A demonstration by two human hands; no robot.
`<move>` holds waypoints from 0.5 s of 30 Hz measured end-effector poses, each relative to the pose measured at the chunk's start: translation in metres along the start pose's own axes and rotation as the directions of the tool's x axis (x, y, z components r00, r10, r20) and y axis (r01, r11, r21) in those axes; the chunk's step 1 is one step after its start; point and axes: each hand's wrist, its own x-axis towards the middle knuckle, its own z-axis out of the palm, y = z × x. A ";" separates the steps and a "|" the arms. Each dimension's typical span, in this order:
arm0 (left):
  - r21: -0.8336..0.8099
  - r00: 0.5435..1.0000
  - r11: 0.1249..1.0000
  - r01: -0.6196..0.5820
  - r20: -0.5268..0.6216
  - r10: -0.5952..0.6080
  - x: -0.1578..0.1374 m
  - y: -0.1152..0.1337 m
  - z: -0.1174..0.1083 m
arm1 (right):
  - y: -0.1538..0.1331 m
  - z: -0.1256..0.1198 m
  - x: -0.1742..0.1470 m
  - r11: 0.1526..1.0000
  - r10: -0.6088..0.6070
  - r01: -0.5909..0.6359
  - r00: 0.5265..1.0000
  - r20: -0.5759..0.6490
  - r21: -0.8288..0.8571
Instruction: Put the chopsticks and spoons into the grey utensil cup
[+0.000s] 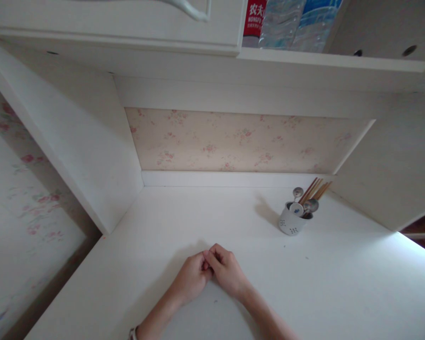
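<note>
My left hand [194, 277] and my right hand [227, 273] rest together above the white tabletop [184, 212], near its front middle. Both have curled fingers and touch at the thumbs and fingertips. Nothing shows between them, though the palms are turned away from view. Beyond them to the right stands a white utensil holder [289, 224] with small holes in its side. Metal spoons [311, 205], a white spoon [296, 209] and several wooden chopsticks [315, 190] stick up out of it. Neither hand touches the holder.
White side panels [88, 127] rise at left and right of the tabletop. An overhead cabinet [109, 28] hangs above, its open shelf holding plastic-wrapped bottles [283, 23] and a red-labelled pack [254, 19]. Floral wallpaper [212, 141] covers the back wall.
</note>
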 end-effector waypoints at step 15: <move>0.043 0.996 0.995 0.085 -0.008 -0.085 0.000 0.003 -0.004 | 0.042 -0.160 0.002 0.989 -0.117 -0.086 0.058 -0.991 -0.122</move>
